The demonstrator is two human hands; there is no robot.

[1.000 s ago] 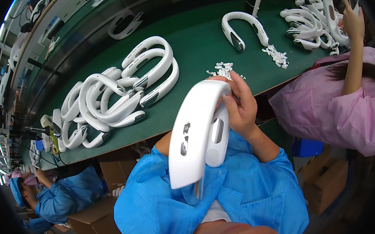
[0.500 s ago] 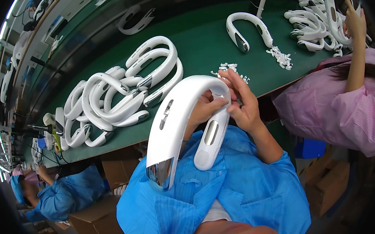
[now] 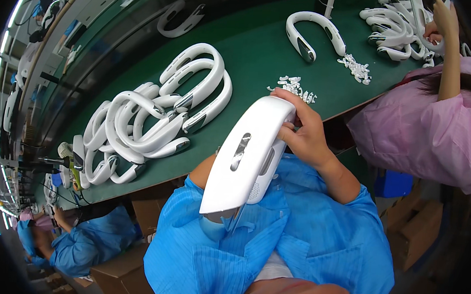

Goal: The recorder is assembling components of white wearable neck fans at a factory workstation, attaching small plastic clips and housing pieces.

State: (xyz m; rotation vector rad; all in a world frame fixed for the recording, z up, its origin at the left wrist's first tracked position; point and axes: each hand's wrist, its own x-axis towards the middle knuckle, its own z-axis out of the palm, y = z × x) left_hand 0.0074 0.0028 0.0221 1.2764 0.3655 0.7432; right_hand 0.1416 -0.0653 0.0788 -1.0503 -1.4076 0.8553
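A white U-shaped neck fan (image 3: pixel 227 184) is in front of my chest, tilted, with its outer side with a dark oval inlay facing up. At its upper curved end my right hand (image 3: pixel 307 137) is closed, thumb and fingers round the edge. Behind the fan, my left hand is hidden; only part of the left forearm (image 3: pixel 203 171) shows beside it, so I cannot tell its grip. The fan's other arm with a perforated patch shows partly underneath. Just beyond my right hand, a small heap of tiny white plastic pieces (image 3: pixel 295 87) lies on the green table (image 3: pixel 253 55).
Several white neck fans (image 3: pixel 137 145) are piled at the left. One lone neck fan (image 3: pixel 316 20) lies near another heap of white pieces (image 3: pixel 356 69). At right a person in pink (image 3: pixel 420 127) handles neck fans (image 3: pixel 388 32). Another person in blue (image 3: pixel 95 241) works at far left.
The neck fan has turned, so its broad outer side now faces up and covers my left hand. My right hand has shifted from its inner bend to a grip over the end.
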